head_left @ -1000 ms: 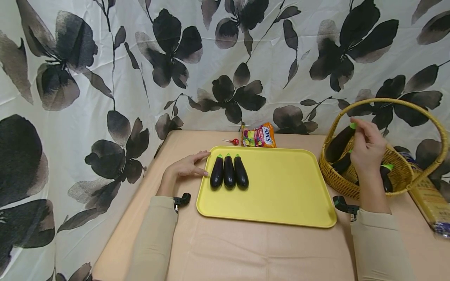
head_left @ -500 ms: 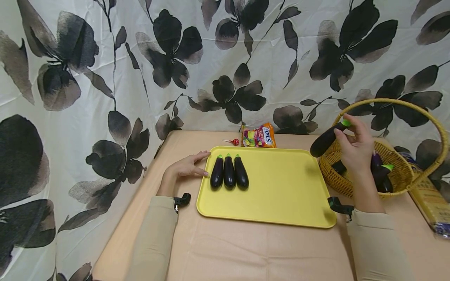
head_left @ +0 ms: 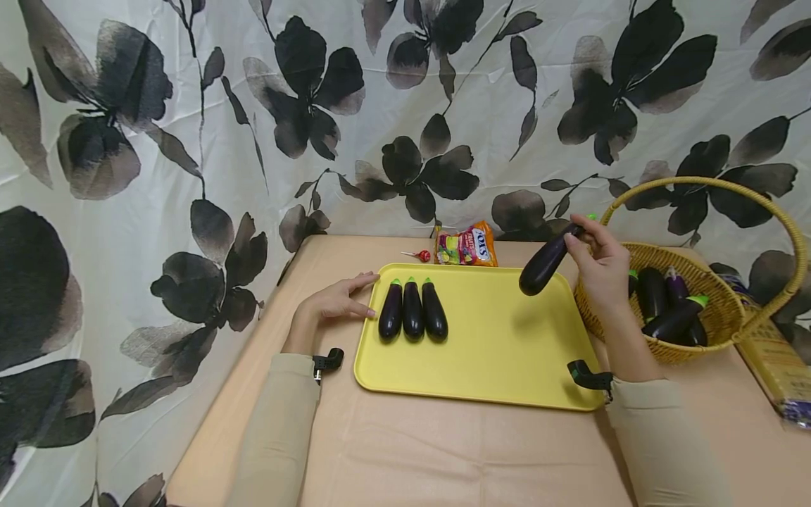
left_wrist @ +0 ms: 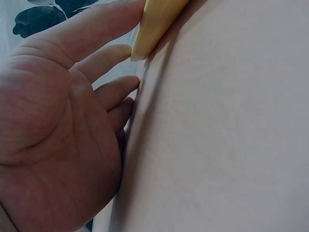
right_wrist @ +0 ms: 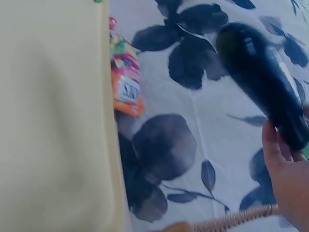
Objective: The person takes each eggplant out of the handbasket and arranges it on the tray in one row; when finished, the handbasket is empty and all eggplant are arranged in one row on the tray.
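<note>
Pinched near its green stem, a dark eggplant (head_left: 543,266) hangs from my right hand (head_left: 600,264) over the right end of the yellow tray (head_left: 488,352). The right wrist view shows the same eggplant (right_wrist: 263,77) with the thumb and fingers at its narrow end. Three more eggplants (head_left: 413,311) lie side by side at the tray's left end, stems pointing away from me. My left hand (head_left: 336,299) rests at the tray's left edge, fingers extended. Up close in the left wrist view, its fingertips touch the tray's edge (left_wrist: 157,29).
At the right stands a wicker basket (head_left: 722,303) with a tall handle, holding several eggplants (head_left: 674,317). Behind the tray lie a bag of candy (head_left: 465,246) and a red lollipop (head_left: 424,255). A yellow package (head_left: 769,359) lies right of the basket.
My right hand has lifted the eggplant out of the basket and carried it left over the tray. The left hand and the three eggplants on the tray have stayed put.
</note>
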`<state>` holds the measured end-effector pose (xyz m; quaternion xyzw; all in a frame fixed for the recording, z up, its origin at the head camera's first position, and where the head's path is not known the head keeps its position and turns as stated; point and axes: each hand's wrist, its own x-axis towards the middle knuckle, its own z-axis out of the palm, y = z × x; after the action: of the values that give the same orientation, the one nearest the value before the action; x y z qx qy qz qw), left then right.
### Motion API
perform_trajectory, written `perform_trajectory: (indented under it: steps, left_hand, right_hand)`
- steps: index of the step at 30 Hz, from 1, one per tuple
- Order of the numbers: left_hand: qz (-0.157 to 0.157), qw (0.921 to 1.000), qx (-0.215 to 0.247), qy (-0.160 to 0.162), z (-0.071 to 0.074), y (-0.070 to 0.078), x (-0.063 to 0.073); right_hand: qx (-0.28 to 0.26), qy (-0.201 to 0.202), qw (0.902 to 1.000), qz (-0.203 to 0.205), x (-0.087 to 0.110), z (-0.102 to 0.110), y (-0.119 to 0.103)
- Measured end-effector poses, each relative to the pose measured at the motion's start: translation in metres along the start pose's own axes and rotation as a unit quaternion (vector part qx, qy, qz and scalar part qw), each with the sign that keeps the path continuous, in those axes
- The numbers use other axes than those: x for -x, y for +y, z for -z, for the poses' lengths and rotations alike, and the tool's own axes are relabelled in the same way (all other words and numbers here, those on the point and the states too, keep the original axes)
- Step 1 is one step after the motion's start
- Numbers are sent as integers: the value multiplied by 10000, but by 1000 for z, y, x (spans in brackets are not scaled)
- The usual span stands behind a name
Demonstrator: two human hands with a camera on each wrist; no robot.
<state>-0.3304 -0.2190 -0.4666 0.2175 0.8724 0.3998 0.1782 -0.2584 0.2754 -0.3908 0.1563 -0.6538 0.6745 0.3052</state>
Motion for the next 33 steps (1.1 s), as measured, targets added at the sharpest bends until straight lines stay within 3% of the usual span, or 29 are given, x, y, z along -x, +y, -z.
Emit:
perform_trajectory:
  steps: [6,13,24,31,33]
  left_hand:
    - [11,10000,55,-20,-1,-1,-1]
    - [56,10000,44,-23,-1,-1,-1]
    - [72,10000,63,-23,-1,-1,-1]
    - [18,10000,55,-6,0,-1,0]
    - [5,10000,56,0,1,-1,-1]
  right_hand:
    - [639,-401,9970,-168,8,-21,6]
    - [680,-1009,9925,-91,18,-42,19]
    - [1418,-1902,9713,-163,41,-75,35]
    - [1525,-2268,9613,-340,45,-80,42]
    - [1640,-2465,9537,-525,44,-79,44]
